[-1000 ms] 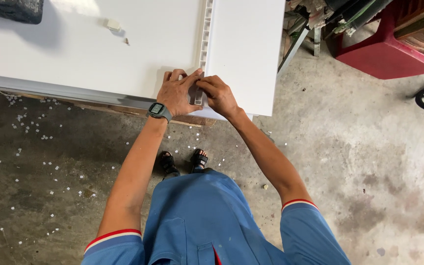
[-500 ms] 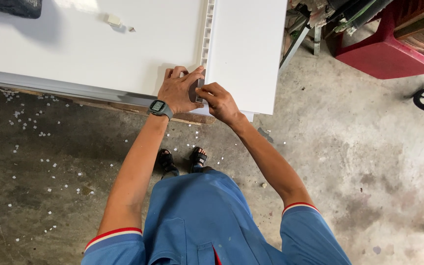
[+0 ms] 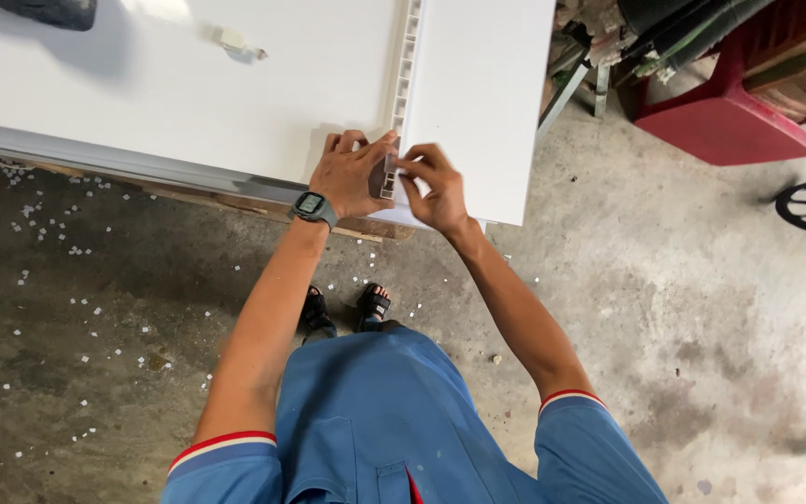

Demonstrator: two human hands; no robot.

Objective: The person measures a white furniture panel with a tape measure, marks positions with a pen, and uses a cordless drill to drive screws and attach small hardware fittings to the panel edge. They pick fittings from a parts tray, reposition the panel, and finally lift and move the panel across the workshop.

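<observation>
Head view: since half a second ago the right hand [image 3: 436, 187] has slid slightly up the ribbed white strip [image 3: 405, 84], fingertips pinched on its near end, while the left hand [image 3: 352, 173] still presses flat beside it, fingers together. Both work at the white panel [image 3: 188, 103]'s near edge, with bare concrete floor [image 3: 683, 308] open to the right.

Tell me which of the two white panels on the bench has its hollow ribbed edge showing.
The narrower white panel on the right; its celled left edge is exposed where both hands meet. The wide white panel shows only flat face.
</observation>
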